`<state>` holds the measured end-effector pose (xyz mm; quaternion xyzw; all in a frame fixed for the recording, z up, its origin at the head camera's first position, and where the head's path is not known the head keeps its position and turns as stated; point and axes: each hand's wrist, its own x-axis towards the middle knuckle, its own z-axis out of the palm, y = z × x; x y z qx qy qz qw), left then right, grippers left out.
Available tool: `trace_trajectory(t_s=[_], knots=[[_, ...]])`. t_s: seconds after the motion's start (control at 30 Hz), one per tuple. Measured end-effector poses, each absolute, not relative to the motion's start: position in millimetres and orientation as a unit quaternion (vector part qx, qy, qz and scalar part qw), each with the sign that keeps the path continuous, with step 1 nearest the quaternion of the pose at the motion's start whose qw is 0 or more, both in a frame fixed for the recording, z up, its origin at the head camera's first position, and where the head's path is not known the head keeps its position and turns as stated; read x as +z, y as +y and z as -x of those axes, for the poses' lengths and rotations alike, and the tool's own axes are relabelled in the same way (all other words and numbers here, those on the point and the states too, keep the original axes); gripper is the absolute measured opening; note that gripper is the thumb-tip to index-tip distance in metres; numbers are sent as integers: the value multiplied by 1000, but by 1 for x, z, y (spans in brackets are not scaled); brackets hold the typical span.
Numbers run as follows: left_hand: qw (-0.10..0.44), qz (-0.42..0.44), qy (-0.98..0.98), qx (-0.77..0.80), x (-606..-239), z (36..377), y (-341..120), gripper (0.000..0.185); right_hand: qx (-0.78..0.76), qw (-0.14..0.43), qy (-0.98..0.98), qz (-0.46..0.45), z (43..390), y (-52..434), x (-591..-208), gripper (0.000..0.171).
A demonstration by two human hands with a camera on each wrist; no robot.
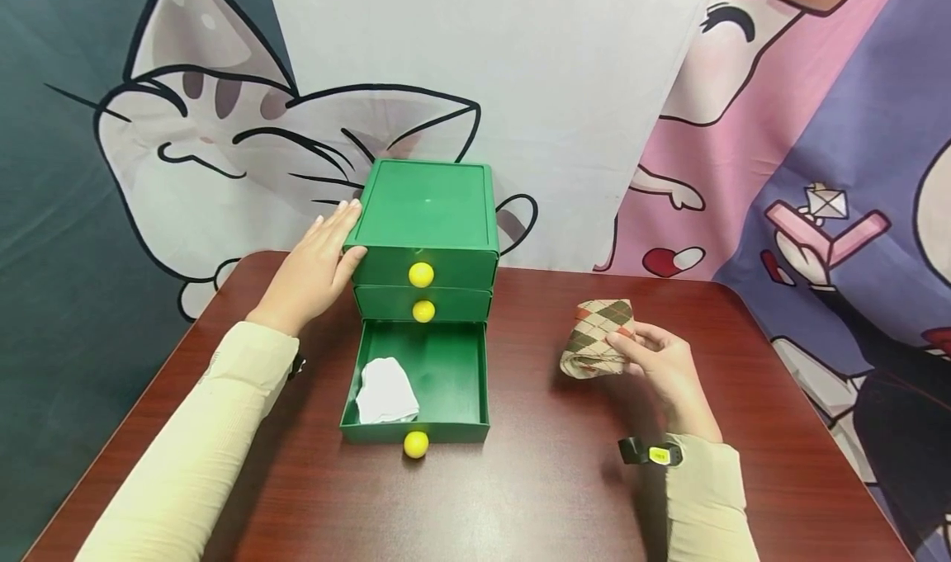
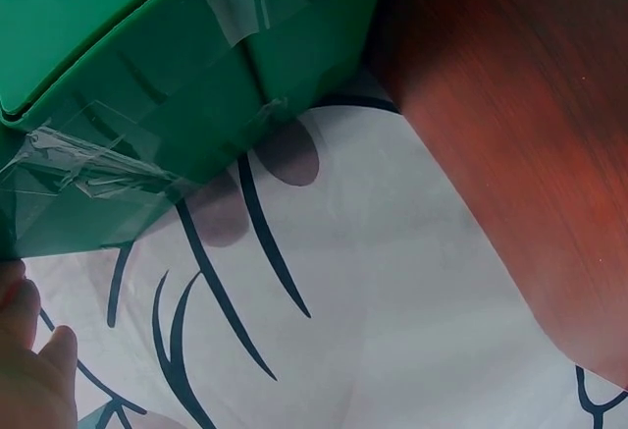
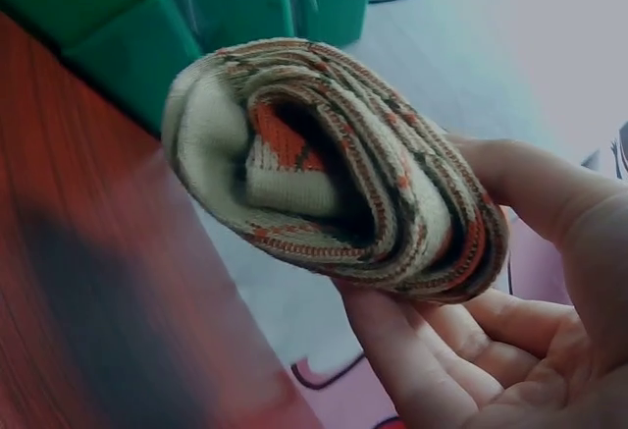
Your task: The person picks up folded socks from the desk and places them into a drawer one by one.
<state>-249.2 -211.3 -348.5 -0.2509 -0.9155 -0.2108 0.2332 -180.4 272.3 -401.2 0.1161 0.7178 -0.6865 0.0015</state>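
Two hands work at a dark red-brown table. The left hand rests with straight fingers against the upper left side of a green drawer unit, thumb at the front left corner; it curls round nothing. In the left wrist view only the fingertips show at the lower left edge, beside the unit's green wall, which carries strips of clear tape.

The right hand holds a rolled argyle sock, patterned in beige, brown and orange, to the right of the drawer unit and well apart from it. The right wrist view shows the sock folded into a thick roll, supported from below by the fingers and pinned from above by the thumb. Whether the roll touches the table or is held just above it cannot be told from the head view.

The drawer unit has three drawers, each with a yellow ball knob. The top two are closed. The bottom drawer is pulled out toward the person and contains a white crumpled cloth in its front left part. A dark wristband with a yellow tag sits on the right wrist. Cartoon-printed fabric hangs behind the table.
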Motion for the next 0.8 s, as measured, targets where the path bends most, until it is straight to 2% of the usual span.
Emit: trace_trajectory(t_s=[0.33,0.8], knots=[[223,248,-921,-204,-345,249,-211,60,-696,-14,712,-91,177,246,-398,18],[223,249,-921,-202,-344,248,-211,60,-719,2,692,-57,170,203,-398,19]])
